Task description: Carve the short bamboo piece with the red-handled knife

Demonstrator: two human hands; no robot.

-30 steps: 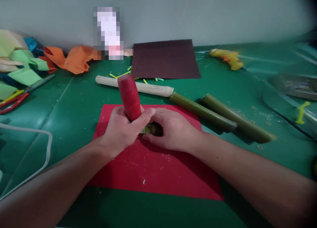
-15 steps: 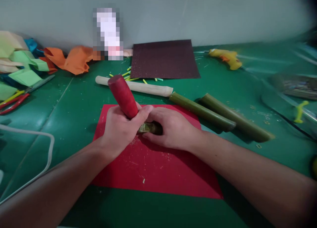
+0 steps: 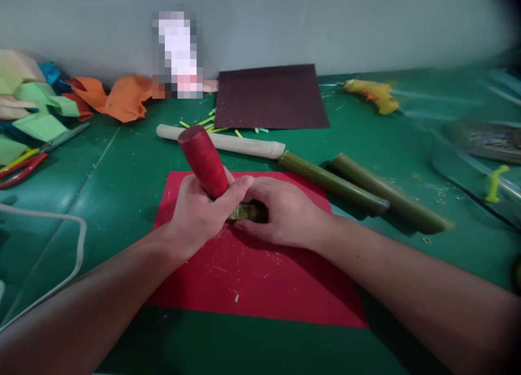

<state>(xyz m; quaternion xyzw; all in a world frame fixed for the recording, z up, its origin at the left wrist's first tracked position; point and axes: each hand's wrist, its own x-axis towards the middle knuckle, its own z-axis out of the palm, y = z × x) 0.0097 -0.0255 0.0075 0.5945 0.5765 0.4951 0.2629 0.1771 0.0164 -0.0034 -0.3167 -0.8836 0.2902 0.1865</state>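
Observation:
My left hand [image 3: 203,207] is closed around a tool with a thick red handle [image 3: 203,160]. The handle tilts up and to the left, and its working end is hidden by my fingers. Against it, my right hand [image 3: 280,207] grips a short dark green bamboo piece [image 3: 248,210] with pale lines cut into its surface. The thumbs of both hands are close together over the bamboo. Beneath them lies a red sheet [image 3: 260,288] dotted with small shavings.
A pale stick [image 3: 244,145] and two green bamboo tubes [image 3: 331,182] lie beyond the sheet. Farther back are a dark brown sheet [image 3: 271,98] and a yellow glue gun [image 3: 374,96]. Red-handled scissors [image 3: 26,167], orange cloth [image 3: 128,98] and a white cable [image 3: 79,245] are at left.
The red handle has shifted very slightly right and down with my left hand. My right hand stays on the bamboo piece nearly unmoved.

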